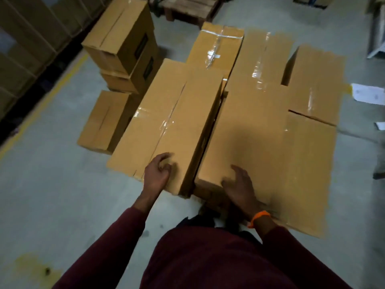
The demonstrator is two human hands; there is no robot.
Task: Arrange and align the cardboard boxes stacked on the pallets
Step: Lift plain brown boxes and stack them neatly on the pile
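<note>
Several taped cardboard boxes lie side by side low on the floor in front of me. A long box (pixel 166 122) sits raised at the centre left, slightly skewed against the lower long box (pixel 254 126) to its right. My left hand (pixel 158 174) hovers over the near end of the raised box with its fingers loosely curled and holding nothing. My right hand (pixel 239 188), with an orange wristband, rests with spread fingers on the near left corner of the lower box. More boxes (pixel 316 80) fill the right side, and another box (pixel 216 49) lies behind.
To the left, a stack of two smaller boxes (pixel 123 44) stands behind a single small box (pixel 104 119). A wooden pallet (pixel 187 9) is at the top. A wall of cartons (pixel 25 38) runs along the far left behind a yellow floor line. Papers (pixel 368 94) lie at the right.
</note>
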